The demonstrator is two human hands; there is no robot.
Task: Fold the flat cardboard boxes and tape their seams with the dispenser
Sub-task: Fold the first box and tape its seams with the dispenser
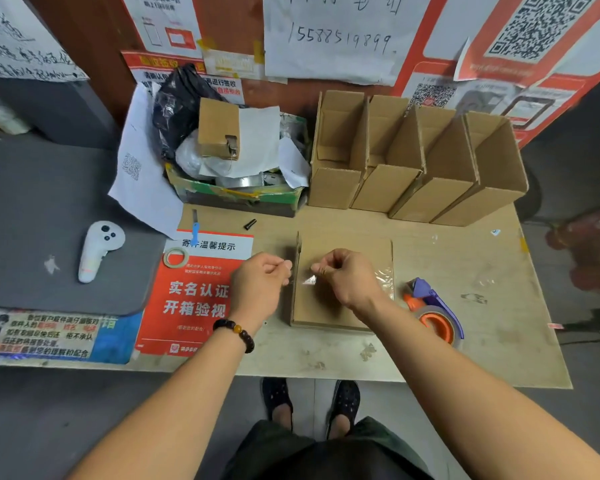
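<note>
A brown cardboard box (329, 306) lies on the table in front of me, its taped face up and a strip of clear tape shining near its right edge. Above the box's left part my left hand (260, 285) and right hand (343, 278) pinch a small piece of clear tape (309, 280) between them, fingers curled. The purple and orange tape dispenser (433, 313) lies on the table just right of the box, untouched. Several folded open boxes (413, 168) stand in a row at the back right.
A cluttered box of trash and bags (236, 157) sits at the back centre. A white controller (97, 251) lies on a grey mat at left, a tape roll (175, 257) and blue knife (195, 230) on the red poster. Posters cover the wall.
</note>
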